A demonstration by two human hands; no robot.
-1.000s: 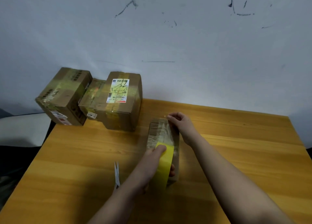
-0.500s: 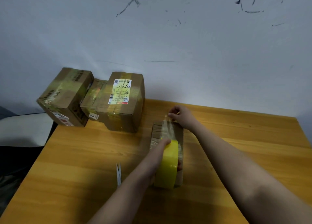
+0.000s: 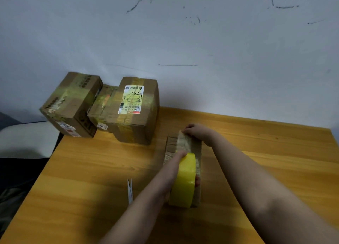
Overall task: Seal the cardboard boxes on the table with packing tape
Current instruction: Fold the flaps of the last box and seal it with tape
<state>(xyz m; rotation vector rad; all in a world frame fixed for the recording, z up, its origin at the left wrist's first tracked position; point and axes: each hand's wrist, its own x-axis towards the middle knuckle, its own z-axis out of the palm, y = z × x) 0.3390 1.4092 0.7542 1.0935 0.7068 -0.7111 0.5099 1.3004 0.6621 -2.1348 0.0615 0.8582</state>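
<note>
Three taped cardboard boxes (image 3: 102,106) are stacked at the table's (image 3: 91,170) far left corner against the scribbled wall (image 3: 183,41); a white shipping label (image 3: 132,99) with barcode is borne by the tallest, its print too small to be read; a fourth, small box (image 3: 183,148) lies centre, where the tape's end is pinched at its far edge by the right hand (image 3: 197,132); the yellow tape roll (image 3: 184,181) is gripped by the left hand (image 3: 178,163) over its near end; scissors (image 3: 129,190) lie just left.

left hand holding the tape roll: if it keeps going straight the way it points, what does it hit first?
Probably the right hand, which holds the tape end at the far edge of the small box. The left hand, gripping the yellow tape roll, points along the box top; depth is uncertain.
</note>
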